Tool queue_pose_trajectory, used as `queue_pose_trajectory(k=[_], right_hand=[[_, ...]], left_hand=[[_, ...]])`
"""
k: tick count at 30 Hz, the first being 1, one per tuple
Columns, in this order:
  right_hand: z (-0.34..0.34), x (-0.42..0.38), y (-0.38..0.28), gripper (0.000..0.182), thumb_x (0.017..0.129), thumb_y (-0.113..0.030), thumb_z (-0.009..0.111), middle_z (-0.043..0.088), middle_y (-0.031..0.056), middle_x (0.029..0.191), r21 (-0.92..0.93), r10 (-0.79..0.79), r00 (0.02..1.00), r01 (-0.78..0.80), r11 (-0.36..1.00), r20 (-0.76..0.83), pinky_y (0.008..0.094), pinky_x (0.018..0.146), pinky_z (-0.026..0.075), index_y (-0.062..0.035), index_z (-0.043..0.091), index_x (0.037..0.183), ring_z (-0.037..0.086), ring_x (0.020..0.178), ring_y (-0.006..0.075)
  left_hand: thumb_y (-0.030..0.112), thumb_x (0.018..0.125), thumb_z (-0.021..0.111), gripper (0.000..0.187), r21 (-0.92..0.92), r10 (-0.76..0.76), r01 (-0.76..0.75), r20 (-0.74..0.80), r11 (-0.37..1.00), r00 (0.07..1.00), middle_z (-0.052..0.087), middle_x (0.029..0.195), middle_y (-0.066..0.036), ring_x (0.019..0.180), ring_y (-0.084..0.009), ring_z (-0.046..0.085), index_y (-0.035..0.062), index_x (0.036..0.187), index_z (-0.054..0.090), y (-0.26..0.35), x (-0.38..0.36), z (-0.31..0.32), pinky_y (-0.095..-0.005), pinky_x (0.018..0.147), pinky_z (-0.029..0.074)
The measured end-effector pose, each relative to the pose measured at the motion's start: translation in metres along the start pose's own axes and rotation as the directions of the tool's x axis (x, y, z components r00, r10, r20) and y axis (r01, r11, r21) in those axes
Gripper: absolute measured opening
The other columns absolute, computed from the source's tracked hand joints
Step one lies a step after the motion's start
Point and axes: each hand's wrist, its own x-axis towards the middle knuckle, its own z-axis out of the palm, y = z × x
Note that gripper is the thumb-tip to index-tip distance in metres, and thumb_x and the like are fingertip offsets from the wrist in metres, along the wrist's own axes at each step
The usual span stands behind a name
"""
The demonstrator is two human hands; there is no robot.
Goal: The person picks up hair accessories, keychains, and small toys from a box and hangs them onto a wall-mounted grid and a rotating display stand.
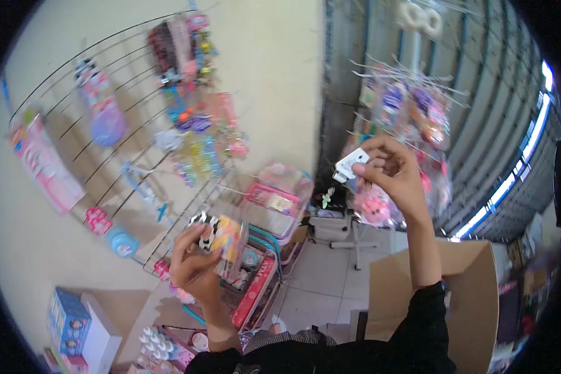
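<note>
My right hand is raised in front of the hanging rack, its thumb and fingers pinching a small white tag with dark print and a hole near one corner. Below the tag, a small pale green charm dangles; its link to the tag is too blurred to make out. Lower on the left, my left hand has its fingers curled round a clear plastic packet. Black-and-white cow print and yellow-pink shapes show in it.
Packaged trinkets hang on a wire grid at left and a hooked display stand ahead. Pink plastic baskets stand beyond my left hand. An open cardboard box is at right, and a blue box at lower left.
</note>
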Motion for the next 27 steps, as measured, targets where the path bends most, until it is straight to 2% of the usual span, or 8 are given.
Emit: queue_pose_trajectory(k=[1, 5, 8, 13, 16, 20, 23, 27], right_hand=[[0.013, 0.01, 0.003, 0.019, 0.068, -0.003, 0.056, 0.053, 0.0049, 0.068, 0.017, -0.013, 0.999, 0.013, 1.0, 0.043, 0.0165, 0.046, 0.038, 0.0004, 0.047, 0.084, 0.051, 0.057, 0.0077], [0.063, 0.037, 0.013, 0.019, 0.068, -0.003, 0.056, 0.054, 0.0047, 0.066, 0.079, 0.021, 0.99, -0.032, 0.996, 0.142, 0.0166, 0.047, 0.038, 0.0011, 0.047, 0.085, 0.05, 0.056, 0.0066], [0.093, 0.052, 0.028, 0.017, 0.069, -0.002, 0.054, 0.054, 0.0042, 0.066, 0.115, -0.008, 0.973, -0.019, 0.993, 0.231, 0.016, 0.047, 0.037, 0.0019, 0.049, 0.085, 0.048, 0.054, 0.0044], [0.137, 0.072, 0.039, 0.019, 0.068, -0.003, 0.056, 0.052, 0.0006, 0.063, 0.079, -0.04, 0.947, 0.016, 0.997, 0.319, 0.0155, 0.046, 0.035, 0.0023, 0.053, 0.086, 0.045, 0.051, 0.0031], [0.157, 0.084, 0.042, 0.017, 0.068, -0.003, 0.056, 0.052, 0.0021, 0.059, 0.137, 0.003, 0.926, -0.059, 0.989, 0.378, 0.0158, 0.045, 0.035, 0.0018, 0.053, 0.084, 0.046, 0.049, 0.0045], [0.18, 0.108, 0.055, 0.016, 0.068, -0.004, 0.057, 0.054, 0.0035, 0.059, 0.228, 0.019, 0.929, -0.111, 0.967, 0.37, 0.0156, 0.045, 0.036, 0.0015, 0.053, 0.082, 0.047, 0.049, 0.0054], [0.192, 0.13, 0.072, 0.015, 0.067, -0.005, 0.058, 0.054, 0.0039, 0.059, 0.169, -0.036, 0.95, -0.018, 0.986, 0.31, 0.016, 0.044, 0.037, 0.0014, 0.053, 0.079, 0.048, 0.049, 0.006], [0.188, 0.158, 0.098, 0.014, 0.066, -0.007, 0.058, 0.053, 0.0016, 0.058, 0.176, -0.046, 0.99, 0.022, 0.984, 0.134, 0.0164, 0.041, 0.033, 0.0005, 0.055, 0.078, 0.045, 0.046, 0.0044]], left_hand=[[-0.009, 0.046, 0.061, 0.016, 0.063, -0.085, 0.092, -0.104, 0.994, 0.991, 0.053, 0.085, -0.015, 0.087, -0.0287, 0.049, 0.0003, 0.055, 0.051, 0.003, -0.004, -0.016, -0.0376, 0.074, 0.04], [-0.011, 0.047, 0.059, 0.016, 0.249, -0.054, 0.1, -0.185, 0.963, 0.981, 0.052, 0.087, -0.015, 0.088, -0.0283, 0.048, -0.0004, 0.054, 0.05, -0.005, -0.02, -0.074, -0.0374, 0.074, 0.041], [-0.012, 0.049, 0.057, 0.014, 0.165, -0.103, 0.156, -0.292, 0.974, 0.951, 0.051, 0.088, -0.017, 0.088, -0.0262, 0.048, -0.0007, 0.052, 0.05, 0.001, -0.021, -0.093, -0.034, 0.074, 0.041], [-0.01, 0.049, 0.059, 0.013, 0.295, -0.057, 0.156, -0.318, 0.943, 0.947, 0.052, 0.086, -0.016, 0.087, -0.0256, 0.049, -0.0003, 0.052, 0.051, 0.003, -0.024, -0.116, -0.0317, 0.071, 0.042], [-0.008, 0.049, 0.06, 0.013, 0.322, -0.057, 0.166, -0.321, 0.932, 0.945, 0.053, 0.085, -0.016, 0.086, -0.0257, 0.049, -0.0001, 0.052, 0.051, 0.0, -0.027, -0.122, -0.0302, 0.068, 0.042], [-0.008, 0.047, 0.061, 0.013, 0.34, -0.066, 0.176, -0.309, 0.924, 0.949, 0.053, 0.084, -0.016, 0.085, -0.0264, 0.05, -0.0003, 0.051, 0.05, -0.01, -0.03, -0.128, -0.0312, 0.068, 0.042], [-0.009, 0.047, 0.061, 0.015, 0.291, -0.159, 0.273, -0.359, 0.917, 0.92, 0.053, 0.083, -0.016, 0.084, -0.027, 0.05, -0.0008, 0.05, 0.05, -0.01, -0.031, -0.125, -0.0336, 0.07, 0.042], [-0.01, 0.047, 0.062, 0.016, 0.302, -0.116, 0.215, -0.314, 0.929, 0.942, 0.053, 0.084, -0.015, 0.083, -0.027, 0.05, -0.0008, 0.05, 0.049, -0.012, -0.033, -0.129, -0.0338, 0.069, 0.043]])
